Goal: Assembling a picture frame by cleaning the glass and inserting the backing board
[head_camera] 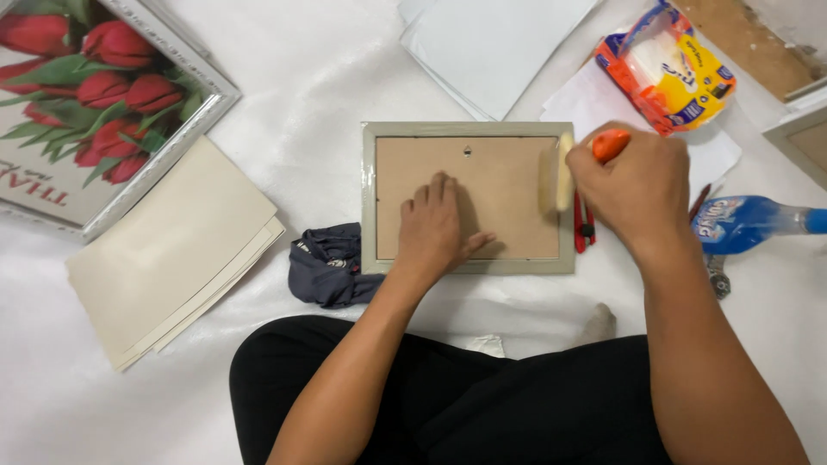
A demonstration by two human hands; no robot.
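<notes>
A small picture frame lies face down in front of me, its brown backing board showing. My left hand presses flat on the board, fingers apart. My right hand grips an orange-handled tape dispenser; its roll of tape rests against the frame's right edge. A red utility knife lies just right of the frame, partly under my right hand.
A dark cloth sits at the frame's lower left. Cream boards and a framed tulip picture lie to the left. Pale sheets, an orange packet and a blue spray bottle lie behind and right.
</notes>
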